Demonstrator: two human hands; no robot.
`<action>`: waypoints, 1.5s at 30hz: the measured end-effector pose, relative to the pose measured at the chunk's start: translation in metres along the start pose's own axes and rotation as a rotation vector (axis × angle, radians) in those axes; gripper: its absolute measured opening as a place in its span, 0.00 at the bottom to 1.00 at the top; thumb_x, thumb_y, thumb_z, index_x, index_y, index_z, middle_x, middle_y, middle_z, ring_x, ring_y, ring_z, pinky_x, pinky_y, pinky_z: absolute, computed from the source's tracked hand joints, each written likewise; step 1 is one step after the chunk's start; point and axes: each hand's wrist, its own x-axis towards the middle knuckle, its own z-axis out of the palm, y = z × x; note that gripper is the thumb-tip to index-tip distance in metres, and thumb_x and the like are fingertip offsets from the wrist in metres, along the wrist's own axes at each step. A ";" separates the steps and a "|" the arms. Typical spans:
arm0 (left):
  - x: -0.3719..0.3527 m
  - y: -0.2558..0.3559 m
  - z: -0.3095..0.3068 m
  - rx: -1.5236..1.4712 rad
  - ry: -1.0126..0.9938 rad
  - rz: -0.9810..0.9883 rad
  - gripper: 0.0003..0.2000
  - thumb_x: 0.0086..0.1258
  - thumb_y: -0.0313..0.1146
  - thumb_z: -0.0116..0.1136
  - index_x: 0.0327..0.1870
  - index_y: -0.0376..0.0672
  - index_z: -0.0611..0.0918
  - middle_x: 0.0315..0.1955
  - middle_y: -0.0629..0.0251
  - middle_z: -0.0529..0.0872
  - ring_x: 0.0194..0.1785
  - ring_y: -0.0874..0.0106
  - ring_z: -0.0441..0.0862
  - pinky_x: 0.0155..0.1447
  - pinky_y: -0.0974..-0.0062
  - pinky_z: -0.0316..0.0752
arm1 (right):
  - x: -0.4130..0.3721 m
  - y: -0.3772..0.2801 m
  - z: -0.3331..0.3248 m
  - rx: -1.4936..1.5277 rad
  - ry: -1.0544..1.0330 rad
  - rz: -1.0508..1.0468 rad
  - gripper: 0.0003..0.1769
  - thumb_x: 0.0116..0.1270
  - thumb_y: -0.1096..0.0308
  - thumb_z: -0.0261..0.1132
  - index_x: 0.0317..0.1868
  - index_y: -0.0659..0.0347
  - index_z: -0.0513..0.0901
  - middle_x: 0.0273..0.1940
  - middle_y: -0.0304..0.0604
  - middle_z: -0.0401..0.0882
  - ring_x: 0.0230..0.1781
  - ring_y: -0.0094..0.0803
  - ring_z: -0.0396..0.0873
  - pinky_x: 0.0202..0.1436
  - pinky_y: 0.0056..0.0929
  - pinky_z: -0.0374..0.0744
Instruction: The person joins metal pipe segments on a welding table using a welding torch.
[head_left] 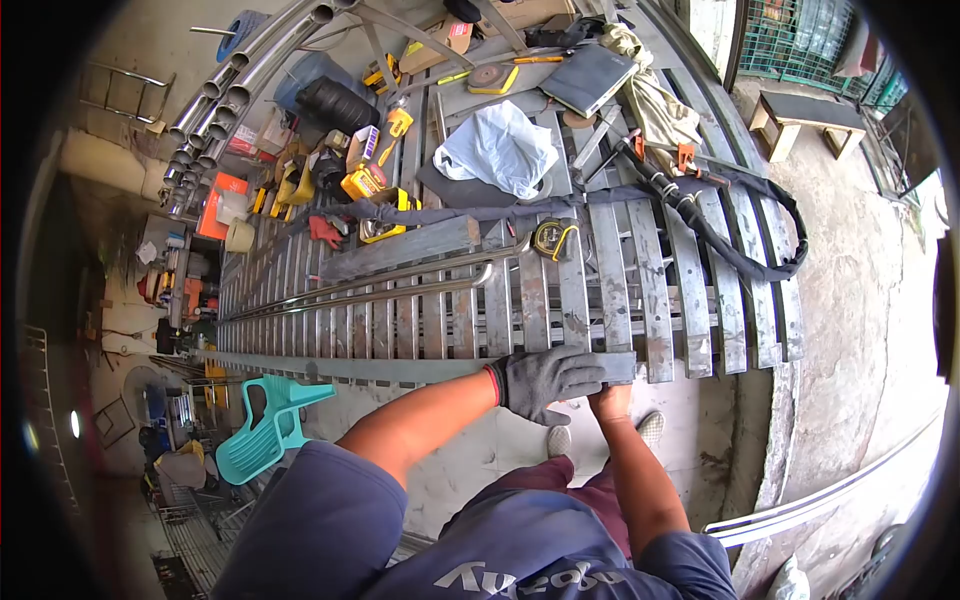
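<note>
At the near edge of a slatted metal workbench [530,318], a small grey rectangular piece [619,367] lies against the end of a slat. My right hand [612,402], bare, is closed around its near side from below; most of the fingers are hidden under it. My left hand [548,385] wears a dark grey glove with a red cuff. Its fingers stretch out toward the piece, touching it at the left, and the thumb stands apart. Farther up the bench lie bent shiny metal tubes [400,290] and a black-and-yellow tape measure [552,239].
Across the bench runs a dark sleeved cable [470,211] beside a pale blue cloth [497,150]. Toward the back are a dark flat case [590,79], orange clamps [686,157] and yellow tools [365,180]. A teal plastic stool [262,440] stands left of me.
</note>
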 end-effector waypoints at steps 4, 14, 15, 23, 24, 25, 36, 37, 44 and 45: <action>0.002 0.000 0.007 0.078 -0.186 0.086 0.44 0.75 0.68 0.56 0.83 0.42 0.73 0.84 0.56 0.69 0.87 0.57 0.61 0.92 0.50 0.47 | -0.018 0.022 0.015 -0.292 0.005 -0.342 0.21 0.64 0.63 0.71 0.57 0.57 0.90 0.51 0.55 0.91 0.55 0.55 0.88 0.60 0.48 0.86; 0.001 0.005 0.011 0.127 -0.212 -0.097 0.36 0.81 0.59 0.51 0.84 0.50 0.73 0.86 0.65 0.67 0.89 0.63 0.54 0.93 0.50 0.38 | -0.069 0.009 -0.162 -0.227 -0.475 -0.223 0.20 0.64 0.77 0.64 0.56 0.52 0.87 0.58 0.43 0.87 0.60 0.45 0.86 0.57 0.43 0.89; 0.002 0.006 0.009 0.238 -0.136 -0.186 0.35 0.80 0.59 0.52 0.83 0.50 0.74 0.85 0.64 0.68 0.89 0.62 0.55 0.93 0.50 0.39 | -0.067 -0.008 -0.192 -0.223 -0.462 -0.240 0.19 0.64 0.78 0.65 0.54 0.53 0.87 0.58 0.43 0.87 0.58 0.45 0.88 0.55 0.42 0.89; 0.007 0.024 -0.014 0.373 -0.024 -0.394 0.33 0.78 0.60 0.54 0.74 0.46 0.81 0.64 0.62 0.83 0.70 0.62 0.74 0.81 0.56 0.58 | 0.080 -0.181 -0.283 -0.389 -0.274 -0.378 0.12 0.61 0.78 0.70 0.44 0.55 0.85 0.50 0.42 0.87 0.46 0.48 0.90 0.45 0.46 0.88; 0.006 0.024 -0.011 0.434 -0.030 -0.388 0.33 0.79 0.60 0.53 0.74 0.45 0.80 0.60 0.64 0.84 0.67 0.64 0.75 0.76 0.60 0.61 | 0.104 -0.197 -0.273 -0.414 -0.293 -0.385 0.10 0.61 0.77 0.70 0.43 0.55 0.85 0.49 0.43 0.87 0.46 0.48 0.90 0.45 0.47 0.88; 0.005 0.024 -0.009 0.486 -0.055 -0.403 0.33 0.80 0.60 0.52 0.76 0.46 0.79 0.61 0.65 0.84 0.67 0.65 0.76 0.76 0.60 0.61 | 0.130 -0.214 -0.260 -0.440 -0.303 -0.388 0.09 0.62 0.76 0.71 0.42 0.56 0.84 0.49 0.44 0.86 0.46 0.49 0.90 0.45 0.47 0.87; -0.009 0.012 0.014 0.595 0.113 -0.342 0.38 0.85 0.63 0.41 0.86 0.46 0.68 0.54 0.66 0.83 0.63 0.67 0.76 0.73 0.55 0.58 | 0.406 -0.268 -0.088 -0.968 -0.244 -0.362 0.12 0.75 0.69 0.62 0.49 0.54 0.93 0.50 0.61 0.91 0.53 0.60 0.91 0.55 0.55 0.89; -0.011 0.011 0.011 0.583 0.174 -0.327 0.38 0.85 0.63 0.42 0.84 0.43 0.70 0.53 0.65 0.84 0.63 0.65 0.76 0.72 0.55 0.59 | 0.424 -0.282 -0.078 -0.945 -0.277 -0.328 0.16 0.77 0.68 0.61 0.56 0.48 0.93 0.51 0.61 0.92 0.54 0.61 0.91 0.55 0.57 0.88; -0.014 -0.010 0.041 0.451 0.404 -0.307 0.35 0.79 0.60 0.51 0.77 0.42 0.77 0.57 0.54 0.87 0.65 0.54 0.80 0.74 0.45 0.66 | 0.303 -0.339 0.056 -0.804 -0.674 -0.509 0.25 0.75 0.63 0.70 0.67 0.63 0.77 0.62 0.63 0.84 0.57 0.64 0.87 0.62 0.56 0.86; -0.015 -0.010 0.045 0.480 0.438 -0.300 0.35 0.78 0.60 0.52 0.76 0.42 0.78 0.57 0.53 0.87 0.65 0.53 0.80 0.74 0.43 0.67 | 0.256 -0.351 0.074 -0.712 -0.889 -0.499 0.32 0.73 0.56 0.74 0.71 0.63 0.77 0.64 0.63 0.84 0.59 0.64 0.87 0.66 0.54 0.85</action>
